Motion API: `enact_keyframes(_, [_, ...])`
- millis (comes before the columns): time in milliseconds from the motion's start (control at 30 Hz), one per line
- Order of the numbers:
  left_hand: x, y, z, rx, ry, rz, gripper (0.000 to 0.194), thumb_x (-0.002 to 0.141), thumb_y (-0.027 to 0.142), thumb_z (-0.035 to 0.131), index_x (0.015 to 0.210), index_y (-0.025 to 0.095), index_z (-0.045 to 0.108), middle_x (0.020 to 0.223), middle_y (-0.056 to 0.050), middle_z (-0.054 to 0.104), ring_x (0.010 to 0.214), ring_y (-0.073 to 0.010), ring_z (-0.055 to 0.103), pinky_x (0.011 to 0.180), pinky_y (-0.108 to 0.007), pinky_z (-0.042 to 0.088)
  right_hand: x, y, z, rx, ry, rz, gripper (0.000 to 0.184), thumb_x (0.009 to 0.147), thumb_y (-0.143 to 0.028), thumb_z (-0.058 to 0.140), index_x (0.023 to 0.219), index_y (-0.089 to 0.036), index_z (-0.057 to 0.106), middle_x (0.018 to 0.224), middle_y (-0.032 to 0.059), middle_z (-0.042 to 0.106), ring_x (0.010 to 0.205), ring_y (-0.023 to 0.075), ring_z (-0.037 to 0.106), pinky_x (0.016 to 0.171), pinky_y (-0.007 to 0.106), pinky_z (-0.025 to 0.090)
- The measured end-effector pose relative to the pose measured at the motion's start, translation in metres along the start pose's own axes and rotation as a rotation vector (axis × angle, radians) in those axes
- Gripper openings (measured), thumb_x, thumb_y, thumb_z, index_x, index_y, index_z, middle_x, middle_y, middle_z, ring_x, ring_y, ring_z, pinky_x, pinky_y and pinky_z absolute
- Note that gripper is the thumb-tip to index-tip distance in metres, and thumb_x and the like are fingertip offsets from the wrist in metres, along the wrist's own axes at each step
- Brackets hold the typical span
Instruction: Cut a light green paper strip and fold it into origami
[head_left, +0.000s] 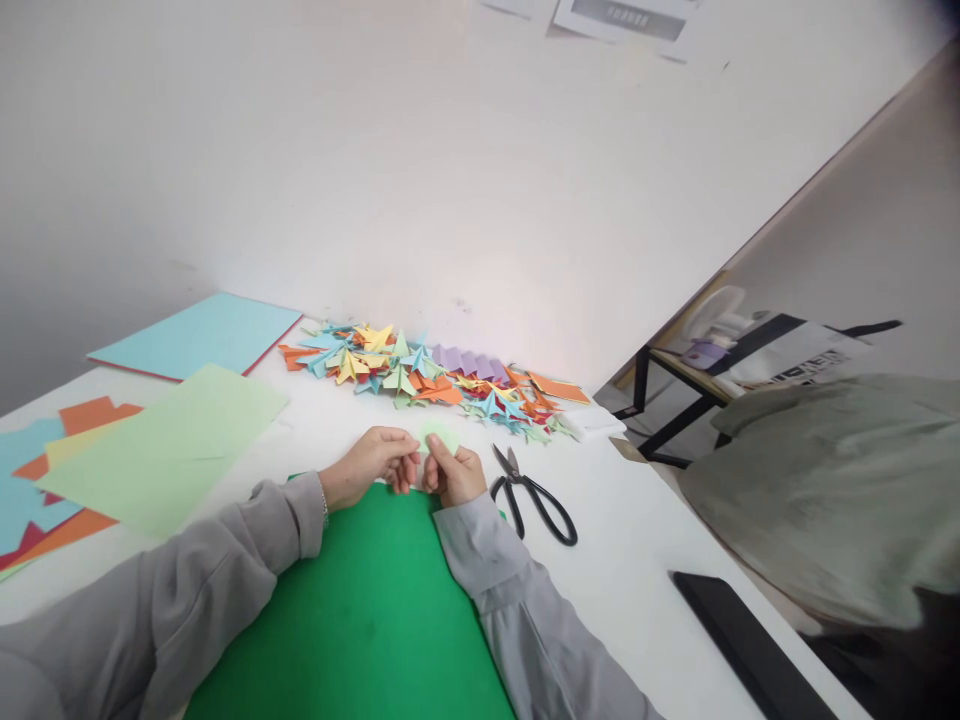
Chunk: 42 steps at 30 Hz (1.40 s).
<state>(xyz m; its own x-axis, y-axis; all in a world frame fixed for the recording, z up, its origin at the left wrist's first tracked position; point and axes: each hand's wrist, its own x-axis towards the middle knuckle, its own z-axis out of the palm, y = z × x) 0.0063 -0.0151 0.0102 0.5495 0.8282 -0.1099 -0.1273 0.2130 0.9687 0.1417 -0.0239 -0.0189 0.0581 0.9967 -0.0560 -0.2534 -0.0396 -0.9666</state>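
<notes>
Above the green sheet (pixel 360 610), both hands (pixel 379 465) (pixel 455 472) curl closed, fingertips pinching a small pale-green paper (pixel 441 436).

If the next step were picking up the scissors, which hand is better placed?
Right, I'd judge: the right hand is nearest the scissors, just to its right, with the left hand on its other side. It would first need to release the small green paper.

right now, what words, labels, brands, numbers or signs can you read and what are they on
None reads clearly.
Printed sheet high on the wall: pale characters on a grey band, too small and blurred to read.
White item at the far right: bold dark lettering, too blurred and slanted to read.
</notes>
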Motion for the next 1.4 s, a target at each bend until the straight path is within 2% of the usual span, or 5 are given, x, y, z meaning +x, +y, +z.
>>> enact_keyframes(367, [0.0009,-0.0025,0.0012,0.126,-0.051,0.045,0.033,0.073,0.044,0.051,0.064,0.012,0.051,0.051,0.0,0.055,0.039,-0.0076,0.05,0.039,-0.018,0.034,0.0023,0.0028,-0.0015,-0.04,-0.004,0.02,0.041,0.055,-0.046,0.068,0.036,-0.014,0.051,0.028,-0.0019,0.045,0.025,0.0072,0.038,0.029,0.02,0.026])
enact_keyframes(667, [0.0,-0.0005,-0.0002,0.09,-0.105,0.026,0.03,0.073,0.039,0.05,0.062,0.011,0.053,0.054,-0.002,0.057,0.042,-0.0085,0.052,0.04,-0.019,0.034,0.0065,0.0053,-0.0044,0.047,-0.065,0.024,0.043,0.059,-0.045,0.065,0.032,-0.015,0.049,0.027,-0.0005,0.044,0.027,0.008,0.037,0.03,0.021,0.024])
enact_keyframes(967, [-0.0006,0.0004,-0.0002,0.088,-0.108,0.024,0.028,0.072,0.038,0.052,0.062,0.012,0.053,0.053,-0.002,0.057,0.041,-0.0087,0.051,0.04,-0.019,0.034,0.0001,0.0004,-0.0008,-0.009,-0.089,0.006,0.041,0.059,-0.048,0.065,0.039,-0.015,0.053,0.029,-0.0016,0.046,0.026,0.0084,0.04,0.029,0.021,0.026])
enact_keyframes(1133, [-0.0006,0.0,-0.0004,0.138,-0.167,0.059,0.029,0.073,0.037,0.052,0.063,0.011,0.055,0.055,-0.003,0.058,0.042,-0.0076,0.051,0.04,-0.018,0.034,0.0012,0.0017,-0.0015,-0.093,-0.096,-0.053,0.045,0.059,-0.049,0.065,0.035,-0.014,0.049,0.028,-0.0009,0.046,0.025,0.0078,0.04,0.029,0.021,0.025])
enact_keyframes(1400, [-0.0005,0.0006,-0.0013,0.134,-0.186,0.045,0.029,0.074,0.037,0.051,0.067,0.01,0.056,0.057,-0.003,0.06,0.045,-0.0082,0.053,0.042,-0.018,0.033,0.0022,0.0022,-0.0043,-0.004,-0.136,0.007,0.044,0.057,-0.049,0.066,0.037,-0.014,0.05,0.028,-0.0026,0.045,0.026,0.006,0.037,0.028,0.019,0.021])
